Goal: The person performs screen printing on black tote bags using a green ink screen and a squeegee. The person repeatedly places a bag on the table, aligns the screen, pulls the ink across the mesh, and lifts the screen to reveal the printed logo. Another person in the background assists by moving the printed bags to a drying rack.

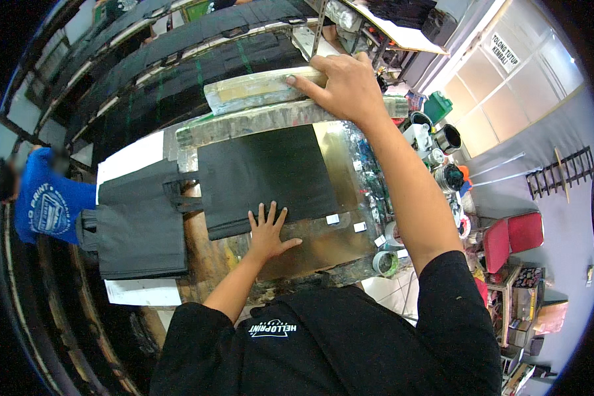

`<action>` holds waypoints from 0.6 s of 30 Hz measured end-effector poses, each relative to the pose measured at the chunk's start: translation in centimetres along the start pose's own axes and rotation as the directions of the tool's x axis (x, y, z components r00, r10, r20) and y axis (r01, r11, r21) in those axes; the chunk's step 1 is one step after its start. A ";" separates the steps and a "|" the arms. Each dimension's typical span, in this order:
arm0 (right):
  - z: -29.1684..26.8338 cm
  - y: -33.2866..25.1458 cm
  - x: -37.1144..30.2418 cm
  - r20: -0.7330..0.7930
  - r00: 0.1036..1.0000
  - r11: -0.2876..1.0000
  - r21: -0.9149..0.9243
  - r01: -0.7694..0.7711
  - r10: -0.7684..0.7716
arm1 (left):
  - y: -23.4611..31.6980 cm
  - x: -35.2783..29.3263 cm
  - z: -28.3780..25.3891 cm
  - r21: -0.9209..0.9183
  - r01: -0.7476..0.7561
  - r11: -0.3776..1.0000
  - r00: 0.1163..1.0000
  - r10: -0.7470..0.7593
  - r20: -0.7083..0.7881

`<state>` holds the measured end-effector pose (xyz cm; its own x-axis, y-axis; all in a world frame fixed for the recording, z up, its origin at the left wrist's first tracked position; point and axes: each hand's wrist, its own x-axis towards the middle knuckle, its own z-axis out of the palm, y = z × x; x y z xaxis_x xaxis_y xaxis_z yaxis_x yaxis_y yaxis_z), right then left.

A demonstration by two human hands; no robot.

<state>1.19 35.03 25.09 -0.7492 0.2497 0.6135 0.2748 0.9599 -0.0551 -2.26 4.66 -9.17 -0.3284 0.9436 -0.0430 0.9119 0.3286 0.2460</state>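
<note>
My left hand (268, 232) lies flat with fingers spread on the near edge of a black cloth bag (264, 175). The bag is laid out on a worn board (303, 254), its handles pointing left. At the far side, my right hand (346, 82) grips the upper edge of a raised screen-printing frame (261, 91), a pale, tape-covered wooden bar seen edge-on. My thumb is on its near face; the other fingers are mostly hidden behind. A paint-stained wooden bar (290, 123) lies along the far edge of the bag.
A stack of black bags (142, 221) sits to the left. Paint pots (447, 138) and an open green-stained tub (385, 263) crowd the right. A person in a blue shirt (49, 198) is at far left, near long racks of dark bags (178, 86). A red chair (513, 239) stands right.
</note>
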 end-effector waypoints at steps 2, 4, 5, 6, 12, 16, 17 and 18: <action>0.1 0.1 0.1 -0.021 1.000 1.000 -0.003 0.002 -0.002 | 0.6 1.0 0.9 -0.014 0.003 1.000 1.000 -0.003 0.001; 0.0 0.2 0.0 -0.005 1.000 1.000 -0.004 -0.006 0.006 | 1.2 1.9 1.6 -0.035 -0.025 0.999 0.999 0.024 -0.024; -0.1 0.2 0.0 -0.005 1.000 1.000 -0.002 -0.003 0.003 | 1.7 2.6 2.0 -0.050 -0.049 0.998 0.999 0.047 -0.027; 0.0 0.2 0.0 -0.008 1.000 1.000 0.004 -0.004 0.004 | 2.2 3.3 2.1 -0.058 -0.072 0.996 0.997 0.070 -0.027; 0.1 -0.2 -0.1 -0.012 1.000 0.999 0.034 -0.007 0.007 | 5.2 4.9 3.1 -0.051 -0.095 0.994 0.995 0.093 -0.032; 0.2 0.0 0.0 -0.057 0.998 1.000 0.015 0.016 -0.015 | 5.9 4.7 3.4 -0.074 -0.118 0.990 0.991 0.113 -0.070; 0.4 0.2 0.0 -0.055 0.998 1.000 0.016 0.012 -0.011 | 5.9 4.5 3.4 -0.076 -0.121 0.990 0.991 0.116 -0.066; 0.5 0.1 0.1 -0.050 0.999 1.000 0.010 0.012 -0.011 | 5.9 4.4 3.4 -0.078 -0.118 0.990 0.991 0.113 -0.065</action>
<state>0.89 35.23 24.73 -0.7210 0.2322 0.6528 0.2600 0.9640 -0.0558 2.56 10.88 -11.22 -0.2381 0.9701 0.0477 0.9222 0.2104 0.3245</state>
